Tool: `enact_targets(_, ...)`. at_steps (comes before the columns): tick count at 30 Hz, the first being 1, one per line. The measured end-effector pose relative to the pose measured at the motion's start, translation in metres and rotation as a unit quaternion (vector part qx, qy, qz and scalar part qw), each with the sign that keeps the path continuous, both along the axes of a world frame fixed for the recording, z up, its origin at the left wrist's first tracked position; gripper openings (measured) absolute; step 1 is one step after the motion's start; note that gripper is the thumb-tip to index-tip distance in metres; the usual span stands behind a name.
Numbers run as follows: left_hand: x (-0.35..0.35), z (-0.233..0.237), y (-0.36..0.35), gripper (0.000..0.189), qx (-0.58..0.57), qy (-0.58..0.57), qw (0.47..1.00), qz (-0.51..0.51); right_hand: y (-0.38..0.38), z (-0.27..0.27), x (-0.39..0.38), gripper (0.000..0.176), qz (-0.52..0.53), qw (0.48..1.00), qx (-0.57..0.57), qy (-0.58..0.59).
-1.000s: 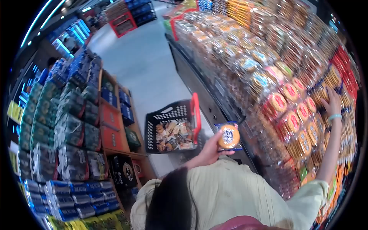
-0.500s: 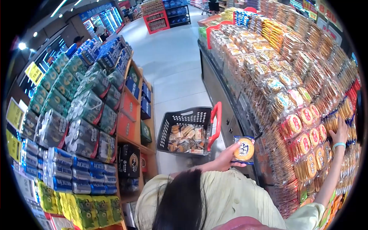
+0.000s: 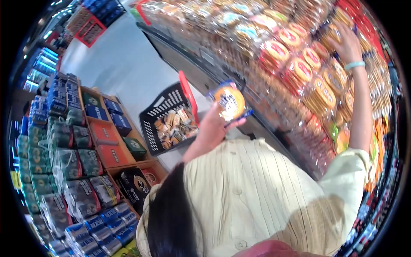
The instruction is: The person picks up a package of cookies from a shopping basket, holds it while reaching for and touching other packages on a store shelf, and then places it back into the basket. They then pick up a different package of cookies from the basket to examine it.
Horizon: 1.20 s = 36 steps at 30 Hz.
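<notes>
Head view: left hand (image 3: 212, 128) is grasping a round, golden biscuit pack in glossy clear film w/ blue edging and a white printed label (image 3: 230, 102). Thumb and fingers are clamping the pack's lower edge. The pack is sitting above the palm, label side facing the camera, tilted, between the basket and the shelf front.

Right hand (image 3: 346, 43) is reaching up w/ arm extended, fingers lying spread over stacked round biscuit packs in crinkled clear film w/ red labels (image 3: 299, 70) on the sloping display. Whether it is gripping one cannot be told. Pale rubbery wristband (image 3: 355, 65) is circling the right wrist.

Black perforated plastic basket w/ red handle (image 3: 167, 100) is standing on the smooth grey floor (image 3: 120, 64), just beside the left hand, holding small wrapped snack packs (image 3: 175, 126). Cream ribbed fabric shirt (image 3: 257, 188) is filling the lower frame.
</notes>
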<state>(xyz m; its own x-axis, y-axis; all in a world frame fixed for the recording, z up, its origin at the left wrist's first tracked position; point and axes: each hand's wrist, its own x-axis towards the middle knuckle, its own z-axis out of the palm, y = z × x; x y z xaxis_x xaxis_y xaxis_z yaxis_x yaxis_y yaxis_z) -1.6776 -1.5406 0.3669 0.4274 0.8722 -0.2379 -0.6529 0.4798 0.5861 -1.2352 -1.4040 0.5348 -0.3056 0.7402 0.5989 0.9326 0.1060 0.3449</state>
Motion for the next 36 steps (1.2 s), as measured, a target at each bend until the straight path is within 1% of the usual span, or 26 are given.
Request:
enact_targets(1,-0.001,-0.003,0.001,0.048,0.016,-0.027,1.000,0.000,-0.009,0.008,-0.023,0.063,0.074,0.997,0.011,0.019)
enact_targets(2,-0.003,-0.007,0.004,0.045,0.020,-0.075,0.997,-0.030,-0.020,0.012,-0.044,0.061,0.108,0.994,-0.019,0.019)
enact_targets(3,0.001,-0.003,0.004,0.048,0.034,-0.084,0.996,-0.022,-0.036,0.017,-0.067,0.060,0.144,0.988,-0.048,0.021)
enact_targets(5,0.006,0.008,0.004,0.050,0.074,-0.039,0.996,-0.030,-0.088,0.036,-0.138,0.068,0.165,0.974,-0.143,0.055)
enact_targets(7,0.007,0.009,0.006,0.050,0.083,-0.034,0.995,-0.044,-0.081,0.015,-0.141,0.062,0.292,0.948,-0.129,0.011)
enact_targets(9,0.011,0.010,0.006,0.051,0.095,-0.030,0.993,-0.056,-0.090,-0.001,-0.155,0.062,0.298,0.943,-0.145,0.026)
enact_targets(11,0.014,0.010,0.006,0.052,0.096,-0.035,0.994,-0.036,-0.100,-0.017,-0.172,0.063,0.314,0.933,-0.164,0.060)
enact_targets(13,0.017,0.012,0.005,0.051,0.102,-0.041,0.993,-0.033,-0.107,-0.027,-0.184,0.065,0.305,0.915,-0.248,0.093)
enact_targets(15,0.023,0.016,0.005,0.050,0.122,-0.049,0.991,-0.003,-0.109,-0.043,-0.196,0.069,0.316,0.902,-0.269,0.119)
enact_targets(16,0.024,0.018,0.004,0.048,0.114,-0.069,0.991,0.002,-0.110,-0.052,-0.202,0.073,0.313,0.897,-0.274,0.148)
enact_targets(17,0.025,0.013,0.005,0.048,0.119,-0.058,0.991,0.012,-0.112,-0.055,-0.210,0.076,0.310,0.885,-0.294,0.184)
enact_targets(19,0.025,0.012,0.003,0.045,0.120,-0.070,0.990,0.006,-0.114,-0.061,-0.221,0.083,0.295,0.874,-0.314,0.224)
enact_targets(20,0.026,0.000,0.005,0.044,0.192,0.007,0.981,0.029,-0.115,-0.060,-0.226,0.085,0.283,0.866,-0.340,0.234)
enact_targets(21,0.029,-0.010,0.006,0.044,0.263,0.081,0.960,0.056,-0.115,-0.063,-0.230,0.086,0.293,0.857,-0.346,0.245)
enact_targets(22,0.035,0.016,0.001,0.043,0.176,-0.046,0.983,0.030,-0.115,-0.070,-0.234,0.089,0.294,0.845,-0.348,0.278)
enact_targets(23,0.034,0.008,0.007,0.046,0.206,-0.027,0.978,0.011,-0.115,-0.077,-0.238,0.090,0.280,0.862,-0.323,0.272)
enact_targets(25,0.041,0.018,0.006,0.051,0.224,-0.092,0.970,-0.003,-0.117,-0.080,-0.241,0.090,0.276,0.866,-0.298,0.293)
enact_targets(26,0.043,0.024,0.005,0.051,0.230,-0.096,0.968,-0.008,-0.116,-0.082,-0.240,0.090,0.271,0.870,-0.291,0.291)
enact_targets(28,0.046,0.036,0.004,0.062,0.251,-0.079,0.964,-0.032,-0.114,-0.082,-0.237,0.089,0.289,0.866,-0.262,0.314)
enact_targets(29,0.047,0.037,0.006,0.062,0.256,-0.082,0.963,-0.036,-0.113,-0.079,-0.234,0.089,0.286,0.869,-0.257,0.311)
enact_targets(31,0.053,0.044,0.011,0.073,0.319,-0.075,0.943,-0.058,-0.112,-0.072,-0.226,0.088,0.307,0.846,-0.277,0.337)
enact_targets(32,0.055,0.052,0.008,0.082,0.301,-0.044,0.951,-0.055,-0.113,-0.068,-0.224,0.087,0.301,0.837,-0.288,0.354)
enact_targets(33,0.058,0.055,0.008,0.082,0.303,-0.047,0.950,-0.061,-0.114,-0.064,-0.220,0.087,0.296,0.841,-0.285,0.353)
enact_targets(35,0.062,0.058,0.010,0.084,0.305,-0.036,0.949,-0.076,-0.113,-0.054,-0.212,0.087,0.309,0.825,-0.307,0.361)
enact_targets(36,0.064,0.059,0.009,0.090,0.295,-0.030,0.952,-0.076,-0.113,-0.049,-0.205,0.087,0.306,0.826,-0.305,0.361)
